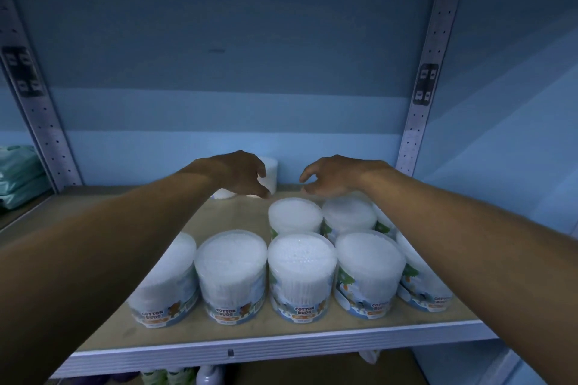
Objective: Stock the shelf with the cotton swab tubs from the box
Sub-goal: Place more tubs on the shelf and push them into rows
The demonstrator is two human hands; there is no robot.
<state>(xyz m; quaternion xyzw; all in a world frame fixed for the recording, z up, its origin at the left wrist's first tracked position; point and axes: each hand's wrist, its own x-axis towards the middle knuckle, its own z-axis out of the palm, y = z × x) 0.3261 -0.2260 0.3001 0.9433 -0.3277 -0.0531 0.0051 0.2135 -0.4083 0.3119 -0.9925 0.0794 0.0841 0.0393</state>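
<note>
Left hand (pixel 237 170) hides a back tub (pixel 271 173) (grip unclear).

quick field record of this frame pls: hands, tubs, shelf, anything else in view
left hand: left hand reaches to the shelf's rear, fingers loosely curled, holding nothing visible
right hand: right hand hovers over the second row, fingers curled, empty
front row: five clear round cotton bud tubs along the front edge, upright
second row: at least two tubs behind the front row
rear tub: one white tub by the back wall, partly hidden by the left hand
shelf: tan board shelf with white metal edge
other: folded green fabric on the neighbouring shelf
box: not in view
</note>
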